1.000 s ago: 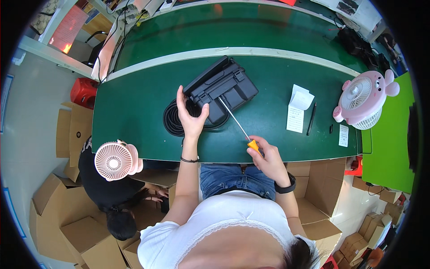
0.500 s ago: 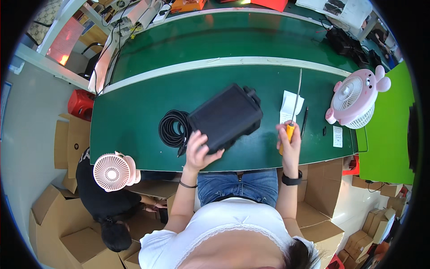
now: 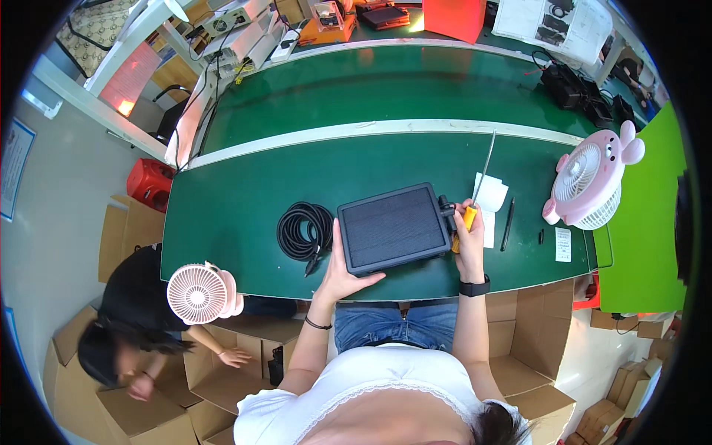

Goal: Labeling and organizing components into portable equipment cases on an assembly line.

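The black case [image 3: 394, 228] is located at the near middle of the green worktop [image 3: 230, 178], slightly tilted, with its right end farther than its left. It is a rectangular box with rounded corners, a raised rim and a broad, matte upper panel, apparently of moulded plastic. The left hand [image 3: 343, 267] grasps the case at its near left corner, fingers along the left side and thumb along the near edge. The right hand [image 3: 469, 241] is closed around a screwdriver [image 3: 470, 216] with a smooth yellow handle and a slim, straight metal shaft pointing to the far side. This hand is at the case's right end, beside a black knobbed fitting [image 3: 446, 208]; whether it also bears the case's weight cannot be determined. To the left, a round coil of glossy black cable [image 3: 324, 228] lies flat. To the right are creased white paper [image 3: 491, 194], partly behind the screwdriver, and a thin dark pen [image 3: 508, 225]. A pink fan [image 3: 586, 178] with rounded ears and a ribbed grille stands at the far right; a round peach-coloured fan [image 3: 197, 294] is positioned at the near left edge.
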`<act>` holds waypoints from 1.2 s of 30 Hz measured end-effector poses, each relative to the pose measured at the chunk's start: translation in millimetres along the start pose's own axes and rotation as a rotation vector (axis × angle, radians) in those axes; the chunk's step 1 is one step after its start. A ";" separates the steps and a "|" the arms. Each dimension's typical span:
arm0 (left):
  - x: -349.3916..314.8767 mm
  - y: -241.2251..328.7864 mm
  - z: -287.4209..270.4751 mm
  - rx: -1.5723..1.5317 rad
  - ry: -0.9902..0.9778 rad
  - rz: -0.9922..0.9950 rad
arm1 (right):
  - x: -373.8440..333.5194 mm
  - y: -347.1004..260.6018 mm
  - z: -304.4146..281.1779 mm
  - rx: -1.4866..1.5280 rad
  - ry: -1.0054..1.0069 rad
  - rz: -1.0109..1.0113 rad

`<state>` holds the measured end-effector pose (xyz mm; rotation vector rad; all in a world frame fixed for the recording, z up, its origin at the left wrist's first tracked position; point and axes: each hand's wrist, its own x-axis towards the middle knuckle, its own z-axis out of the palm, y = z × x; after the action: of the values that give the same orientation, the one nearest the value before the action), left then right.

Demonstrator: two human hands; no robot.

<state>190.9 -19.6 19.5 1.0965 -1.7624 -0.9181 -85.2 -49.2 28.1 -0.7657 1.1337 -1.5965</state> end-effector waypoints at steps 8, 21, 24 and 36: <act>-12.9 -7.1 10.2 0.205 0.103 0.043 | -6.7 -3.6 -5.7 -0.052 -0.002 -0.053; -10.0 11.2 -18.4 0.069 0.556 -0.102 | -24.9 14.9 14.1 -0.096 0.024 0.014; 3.2 -6.5 -49.3 0.442 0.753 -0.092 | -32.7 24.2 16.1 -0.145 -0.030 0.036; 33.3 -75.8 -151.6 0.353 0.951 -0.015 | -35.9 39.7 21.8 -0.330 -0.064 0.005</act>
<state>344.4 -98.9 18.2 1.4439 -1.1109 -0.0120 -40.7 -24.5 0.7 -1.0197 1.3694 -1.3863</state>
